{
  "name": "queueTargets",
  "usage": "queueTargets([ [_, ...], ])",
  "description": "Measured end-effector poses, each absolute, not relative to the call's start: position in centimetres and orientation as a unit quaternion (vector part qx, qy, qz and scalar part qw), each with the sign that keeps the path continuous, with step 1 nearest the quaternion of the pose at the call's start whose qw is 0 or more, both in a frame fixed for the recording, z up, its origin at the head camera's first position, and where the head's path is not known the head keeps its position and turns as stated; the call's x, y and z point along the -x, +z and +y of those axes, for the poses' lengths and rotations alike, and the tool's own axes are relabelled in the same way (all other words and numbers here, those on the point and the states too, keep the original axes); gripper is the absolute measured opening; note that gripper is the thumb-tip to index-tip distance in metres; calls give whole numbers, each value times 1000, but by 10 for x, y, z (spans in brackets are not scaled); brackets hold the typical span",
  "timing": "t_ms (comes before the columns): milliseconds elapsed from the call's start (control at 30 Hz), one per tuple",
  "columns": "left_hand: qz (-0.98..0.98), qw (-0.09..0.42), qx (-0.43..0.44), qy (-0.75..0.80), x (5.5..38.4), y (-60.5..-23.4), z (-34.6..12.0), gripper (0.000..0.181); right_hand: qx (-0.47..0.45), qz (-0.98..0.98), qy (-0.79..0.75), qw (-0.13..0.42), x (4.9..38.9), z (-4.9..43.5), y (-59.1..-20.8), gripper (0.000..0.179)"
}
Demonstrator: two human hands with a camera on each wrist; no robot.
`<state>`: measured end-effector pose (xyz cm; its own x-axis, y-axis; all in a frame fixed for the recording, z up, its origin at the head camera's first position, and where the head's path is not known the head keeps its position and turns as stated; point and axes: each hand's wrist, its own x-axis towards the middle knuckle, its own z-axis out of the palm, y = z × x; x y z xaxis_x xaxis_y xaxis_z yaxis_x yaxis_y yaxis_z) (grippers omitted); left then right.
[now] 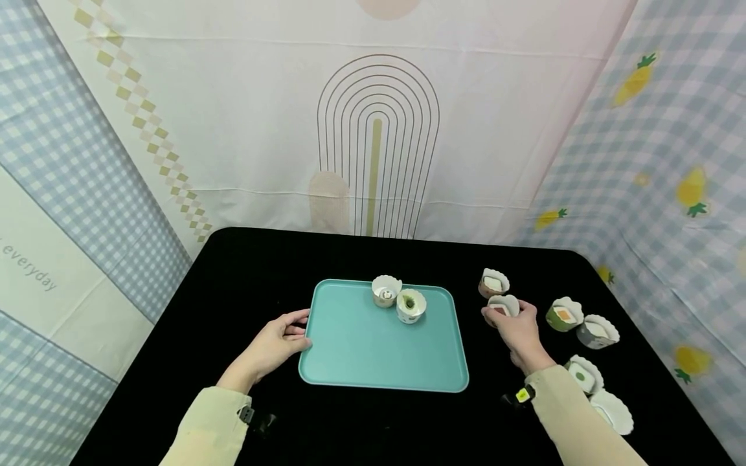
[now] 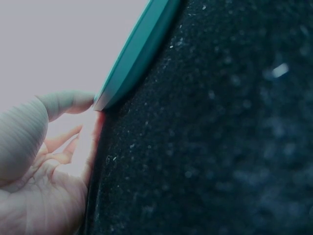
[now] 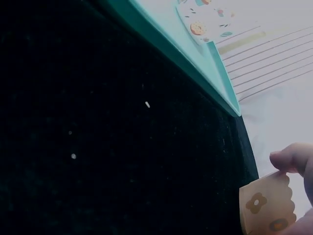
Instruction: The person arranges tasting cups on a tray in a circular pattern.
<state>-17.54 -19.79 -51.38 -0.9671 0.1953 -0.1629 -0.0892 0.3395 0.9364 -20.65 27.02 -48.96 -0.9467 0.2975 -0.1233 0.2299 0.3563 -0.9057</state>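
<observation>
My left hand (image 1: 274, 344) pinches the left edge of a teal rectangular tray (image 1: 373, 362); in the left wrist view the thumb (image 2: 73, 102) lies against the tray's rim (image 2: 132, 58). Two scalloped paper baking cups stand at the tray's far side: one cup (image 1: 380, 299) with a small pale piece inside, the other cup (image 1: 406, 316) with something green. To the right of the tray, my right hand (image 1: 521, 330) grips a baking cup (image 1: 506, 303) holding a brownish piece. In the right wrist view this cup (image 3: 264, 196) shows a flower print, with thumb and fingers at its scalloped rim.
Just behind the right hand stands another baking cup (image 1: 492, 285). More cups lie to its right: a green one (image 1: 562, 317), a grey one (image 1: 596, 333), a white one (image 1: 583, 375) and another (image 1: 614, 411) near the right sleeve. The black table (image 1: 262, 259) meets hanging cloths behind.
</observation>
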Motion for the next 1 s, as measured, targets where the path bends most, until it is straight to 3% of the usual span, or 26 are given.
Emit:
queueTargets([
  [200, 808, 122, -35, 575, 174, -514, -199, 63, 155, -836, 526, -11, 207, 271, -493, 76],
  [433, 808, 118, -28, 576, 174, -514, -199, 63, 126, -850, 511, 26, 210, 270, -497, 43],
  [733, 807, 118, -27, 577, 174, -515, -196, 62, 116, -857, 501, 25, 208, 274, -501, 46],
  [1000, 808, 116, -25, 578, 176, -516, -196, 62, 110, -857, 501, 41, 209, 273, -501, 37],
])
